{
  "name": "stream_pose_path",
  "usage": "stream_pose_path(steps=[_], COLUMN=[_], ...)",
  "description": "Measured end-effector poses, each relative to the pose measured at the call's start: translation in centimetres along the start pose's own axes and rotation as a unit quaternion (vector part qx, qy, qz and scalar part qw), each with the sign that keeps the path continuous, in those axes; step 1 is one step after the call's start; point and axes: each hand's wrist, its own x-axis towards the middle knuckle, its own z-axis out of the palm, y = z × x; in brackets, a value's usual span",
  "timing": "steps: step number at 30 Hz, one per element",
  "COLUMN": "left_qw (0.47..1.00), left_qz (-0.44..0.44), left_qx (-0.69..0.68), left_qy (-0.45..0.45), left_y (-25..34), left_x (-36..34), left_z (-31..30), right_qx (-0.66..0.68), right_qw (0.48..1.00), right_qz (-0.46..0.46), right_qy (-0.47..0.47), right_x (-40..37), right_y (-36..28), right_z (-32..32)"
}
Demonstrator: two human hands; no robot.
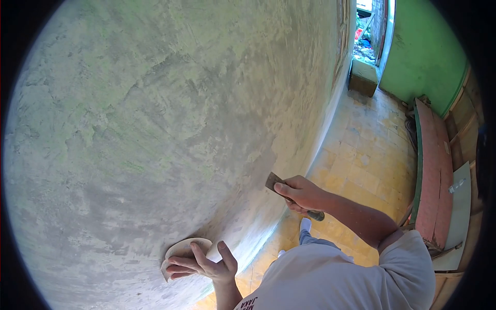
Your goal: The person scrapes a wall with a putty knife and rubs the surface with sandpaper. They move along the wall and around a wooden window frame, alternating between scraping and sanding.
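1. Two bare hands of mine are in view, both low in the frame. My right hand (pixel 302 194), right of the lower centre, is closed around a flat scraper with a dark rectangular blade (pixel 274 182); its rounded, dark handle end pokes out below my fist.
2. My left hand (pixel 209 262), at the lower centre-left, is half open, thumb and forefinger raised apart and the other fingers loosely bent across a pale, rounded, dish-like piece (pixel 178 250). I can't tell how firmly it is held, or whether it touches the wall.
3. One big plastered wall, mottled grey and green (pixel 155 129), fills the left and centre, behind both hands.
4. Beneath me, at the bottom, are my white shirt with dark red lettering (pixel 330 279) and a white-covered foot (pixel 305 225).
5. Yellowish floor tiles (pixel 351 165) run from the lower centre towards the upper right, up to a pale-topped, brown-sided block (pixel 363 77) beside a bright opening (pixel 365 36).
6. Over on the right are a long, dull-red board with a green edge (pixel 434 170), a pale flat sheet (pixel 461 217) with a clear plastic bottle (pixel 456 186) on it, and, higher up, a smooth bright-green wall (pixel 423 51).
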Motion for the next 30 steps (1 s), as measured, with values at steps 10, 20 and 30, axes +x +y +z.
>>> stream_pose_path(steps=[10, 20, 30], left_qw=[1.0, 1.0, 1.0], left_qz=[0.002, 0.005, 0.008], left_qx=[0.007, -0.005, -0.024], left_qy=[0.006, 0.001, 0.003], left_y=[0.2, 0.4, 0.2], left_x=[0.2, 0.3, 0.2], left_z=[0.0, -0.1, 0.0], right_qx=[-0.017, 0.0, 0.008], right_qw=[0.995, 0.997, 0.999], right_qz=[-0.095, -0.073, -0.01], right_qy=[-0.025, -0.003, 0.032], right_x=[0.1, 0.6, 0.1], right_y=[-3.0, -5.6, -1.2], right_z=[1.3, 1.7, 2.1])
